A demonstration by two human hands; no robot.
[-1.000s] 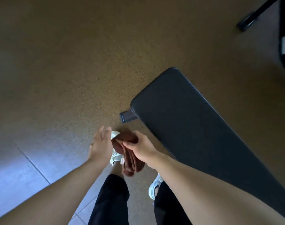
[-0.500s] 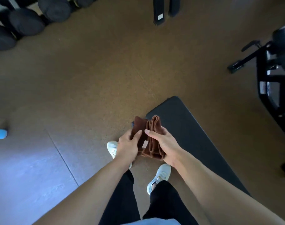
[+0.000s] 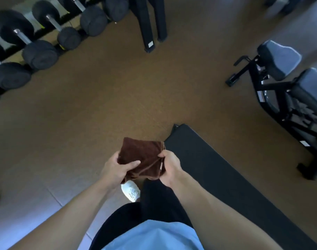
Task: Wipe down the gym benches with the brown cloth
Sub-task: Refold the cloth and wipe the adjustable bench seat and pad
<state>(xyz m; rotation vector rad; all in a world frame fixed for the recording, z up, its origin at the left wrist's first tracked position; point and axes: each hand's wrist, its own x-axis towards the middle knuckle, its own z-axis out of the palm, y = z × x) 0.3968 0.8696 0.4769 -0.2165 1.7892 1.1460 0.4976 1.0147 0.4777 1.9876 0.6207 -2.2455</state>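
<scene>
I hold a folded brown cloth [image 3: 142, 156] in front of my body, above the floor. My left hand [image 3: 116, 168] grips its left side with the thumb on top. Its right edge is pinched by my right hand [image 3: 169, 164]. A flat black gym bench [image 3: 217, 177] runs from just right of the cloth down to the lower right. A second bench with a grey padded seat [image 3: 278, 58] on a black frame stands at the upper right.
A rack of black dumbbells [image 3: 40, 53] lines the upper left. Two black equipment legs [image 3: 150, 24] stand at top centre. Brown rubber floor [image 3: 109, 98] spreads ahead of me. My white shoe [image 3: 130, 192] is below the cloth.
My view has tilted up, bringing the dumbbell rack and second bench into sight. The cloth went from hanging in my right hand to being held and spread flatter between both hands.
</scene>
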